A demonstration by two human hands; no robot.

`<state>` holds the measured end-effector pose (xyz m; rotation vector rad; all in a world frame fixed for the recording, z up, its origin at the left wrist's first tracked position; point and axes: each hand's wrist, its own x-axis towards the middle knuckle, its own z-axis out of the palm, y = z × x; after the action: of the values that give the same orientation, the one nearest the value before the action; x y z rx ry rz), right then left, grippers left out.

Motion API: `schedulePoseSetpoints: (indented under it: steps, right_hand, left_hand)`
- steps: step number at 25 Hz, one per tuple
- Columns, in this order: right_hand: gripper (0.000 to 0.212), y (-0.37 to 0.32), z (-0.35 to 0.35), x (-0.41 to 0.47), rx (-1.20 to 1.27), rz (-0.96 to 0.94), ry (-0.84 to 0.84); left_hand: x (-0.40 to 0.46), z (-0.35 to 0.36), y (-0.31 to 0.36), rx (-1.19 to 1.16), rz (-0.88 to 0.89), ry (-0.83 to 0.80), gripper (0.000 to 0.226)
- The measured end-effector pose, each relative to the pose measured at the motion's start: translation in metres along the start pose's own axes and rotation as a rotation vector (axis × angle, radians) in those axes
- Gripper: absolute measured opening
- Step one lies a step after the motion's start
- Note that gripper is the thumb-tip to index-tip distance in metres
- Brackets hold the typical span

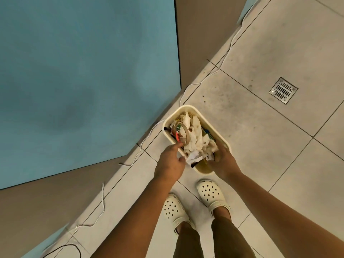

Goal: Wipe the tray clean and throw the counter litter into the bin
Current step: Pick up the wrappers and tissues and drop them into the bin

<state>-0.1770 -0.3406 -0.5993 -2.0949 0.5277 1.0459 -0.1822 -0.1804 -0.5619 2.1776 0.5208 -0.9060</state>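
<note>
Metal floor drain (pixel 283 90) in tile — white cable (pixel 143 140) trailing along the wall.

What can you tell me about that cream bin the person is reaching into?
The bin is a small cream tub, plastic by its look, with rounded corners. It stands upright on the tiled floor near the wall. Crumpled white tissue and a tape ring fill it to the brim. The left hand touches its near-left rim; the right hand is at its near-right end.

A smooth, matt, seemingly plastic bin (pixel 189 109) holds crumpled paper (pixel 197 140) above matt floor tiles (pixel 260 127) and a metal drain grate (pixel 283 90).
</note>
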Motion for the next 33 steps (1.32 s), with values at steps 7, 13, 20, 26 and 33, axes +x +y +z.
schedulePoseSetpoints:
  steps: [7, 13, 20, 26, 33]
  right_hand:
    - [0.041, -0.034, -0.034, -0.077, 0.067, -0.028, 0.101]
    - [0.03, -0.126, -0.084, -0.186, 0.254, -0.29, 0.108]
    - [0.027, -0.264, -0.175, -0.351, 0.233, -0.816, 0.031]
    - [0.021, -0.356, -0.179, -0.429, 0.196, -1.114, -0.028]
    - [0.019, -0.442, -0.1, -0.478, 0.103, -1.214, -0.174]
  left_hand:
    - [-0.081, -0.068, 0.049, -0.058, 0.092, 0.073, 0.039]
    - [-0.19, -0.148, 0.129, -0.26, 0.216, 0.227, 0.032]
    - [-0.352, -0.248, 0.207, -0.469, 0.401, 0.547, 0.03]
    - [-0.433, -0.314, 0.204, -0.567, 0.437, 0.808, 0.029]
    - [-0.489, -0.397, 0.126, -0.652, 0.369, 1.043, 0.029]
